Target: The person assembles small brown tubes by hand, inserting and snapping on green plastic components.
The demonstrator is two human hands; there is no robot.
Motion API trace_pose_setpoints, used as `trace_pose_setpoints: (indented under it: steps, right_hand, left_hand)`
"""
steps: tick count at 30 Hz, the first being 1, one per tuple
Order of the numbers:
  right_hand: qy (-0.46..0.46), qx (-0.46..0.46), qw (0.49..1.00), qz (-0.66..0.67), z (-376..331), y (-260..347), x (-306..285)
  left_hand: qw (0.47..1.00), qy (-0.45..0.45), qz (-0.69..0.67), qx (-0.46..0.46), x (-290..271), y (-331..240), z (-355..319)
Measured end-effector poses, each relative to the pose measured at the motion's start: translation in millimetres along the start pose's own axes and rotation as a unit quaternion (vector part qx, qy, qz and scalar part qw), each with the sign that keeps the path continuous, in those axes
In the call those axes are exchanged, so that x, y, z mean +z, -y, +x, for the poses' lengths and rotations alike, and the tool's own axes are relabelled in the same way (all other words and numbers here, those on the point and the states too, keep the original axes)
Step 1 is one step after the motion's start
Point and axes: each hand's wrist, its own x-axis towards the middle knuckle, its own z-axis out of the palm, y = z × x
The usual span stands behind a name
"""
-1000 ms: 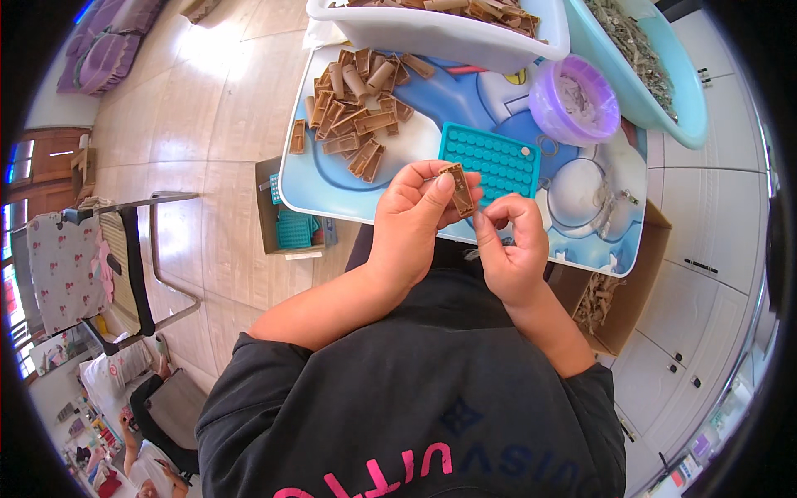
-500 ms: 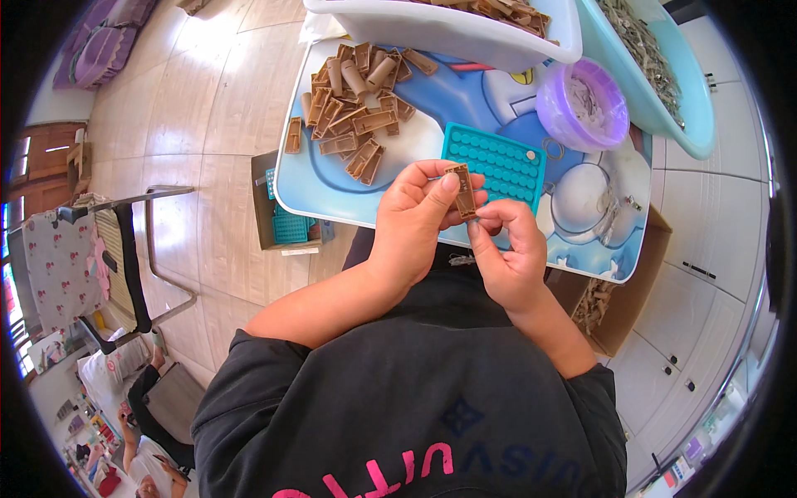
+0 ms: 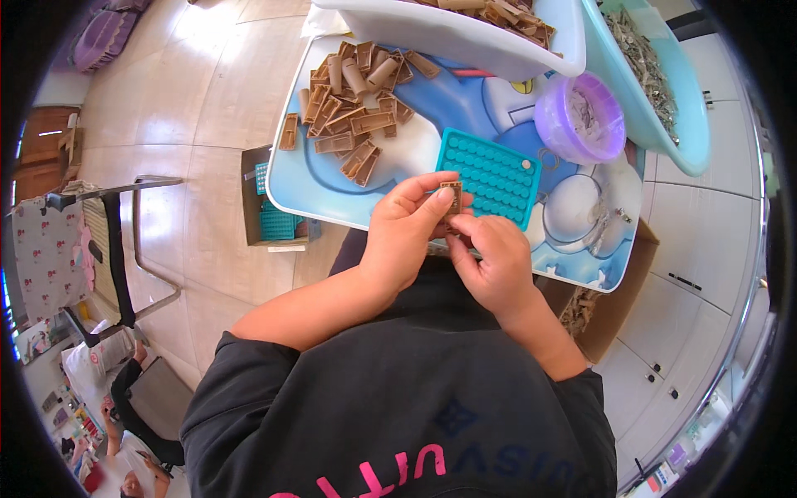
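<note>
My left hand (image 3: 400,226) is closed on a small brown plastic casing (image 3: 451,196), long and narrow with a hollow, ribbed inside facing up. The thumb lies along its side with the fingers behind it. My right hand (image 3: 496,259) pinches at the casing's lower end, thumb and forefinger together; whatever sits between those fingertips is hidden. Just beyond both hands a teal tray (image 3: 477,170) with rows of round studs lies on the table, a small silvery disc on its far right corner. Loose brown casings (image 3: 353,124) are heaped at the table's far left.
The blue-and-white table (image 3: 320,199) also bears a purple tub (image 3: 544,124) with small pale parts. A white bin (image 3: 465,33) of brown casings and a turquoise basin (image 3: 693,141) of metal parts stand behind. Cardboard boxes flank the table; a chair frame (image 3: 137,249) stands left.
Both hands and the casing have come slightly down toward my body and a little left. The right fingers have closed in further over the casing's lower end.
</note>
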Motion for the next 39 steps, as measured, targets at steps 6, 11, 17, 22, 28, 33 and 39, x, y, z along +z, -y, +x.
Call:
trace_pose_setpoints:
  steps: [6,11,17,22,28,33,39]
  right_hand:
    - [-0.045,0.195,0.967,0.157,3.2,-28.8,-23.0]
    - [-0.103,0.157,0.975,-0.121,20.0,-61.9,-32.6]
    - [-0.091,0.162,0.97,-0.156,17.9,-66.1,-24.1]
    - [-0.075,0.192,0.971,0.124,22.7,-25.9,-22.6]
    - [-0.051,0.076,0.993,0.08,21.8,-11.7,-0.6]
    - [-0.044,0.041,0.996,0.067,19.1,-8.2,-1.4]
    - [0.002,0.063,0.997,-0.051,7.9,-22.4,-32.5]
  left_hand:
    - [0.998,0.039,-0.018,-0.041,-8.8,3.5,-1.8]
    - [0.998,0.029,-0.016,-0.052,-8.9,2.0,-1.4]
    - [0.995,0.026,-0.04,-0.09,-13.9,1.3,-1.4]
    - [0.992,0.033,-0.061,-0.103,-13.3,1.3,0.1]
    - [0.992,0.059,-0.083,-0.078,-18.5,8.9,1.1]
    - [0.991,0.057,-0.088,-0.081,-18.2,8.8,0.1]
    - [0.992,0.039,-0.069,-0.099,-19.2,2.2,-4.1]
